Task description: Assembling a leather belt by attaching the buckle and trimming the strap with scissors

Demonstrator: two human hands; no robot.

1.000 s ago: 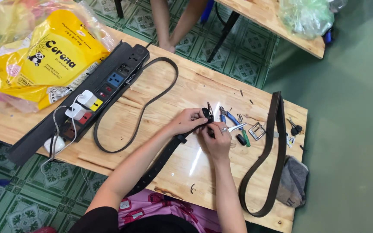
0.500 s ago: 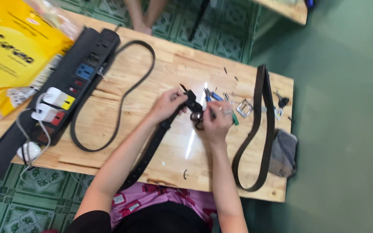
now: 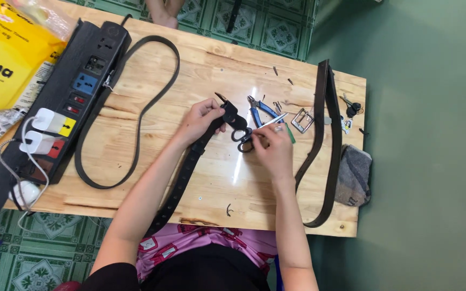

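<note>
We are pinching the end of a black belt (image 3: 200,148) with our left hand (image 3: 203,119), the fingers clenched on the strap just behind its folded tip, which is sticking up off the table. Our right hand (image 3: 272,146) is closed around a pair of black-handled scissors (image 3: 242,137), whose loops are showing just left of the knuckles and whose blades are meeting the belt end between the two hands; we cannot tell whether the blades are biting or only resting there. From the left grip the belt is running back toward us, lying flat on the wooden table (image 3: 211,64) and dropping over its near edge at our lap.

Judging by this, we are partway through working the strap end: the metal buckle (image 3: 301,120) is lying loose just beyond the right hand, not on any belt, so the fitting looks not yet done. Small dark offcuts are lying scattered farther out past the buckle, which suggests some trimming is already behind us.

Right beside the scissors, blue-handled pliers (image 3: 261,110) are lying ready. Farther right of the grip a brown belt (image 3: 327,143) is looping down the table, with keys (image 3: 350,108) and a grey pouch (image 3: 354,175) at the edge. Well to the left of our left hand another dark belt (image 3: 136,113) is curving beside a black power strip (image 3: 55,108) with chargers plugged in, and a yellow package (image 3: 1,64) is sitting at the far corner
</note>
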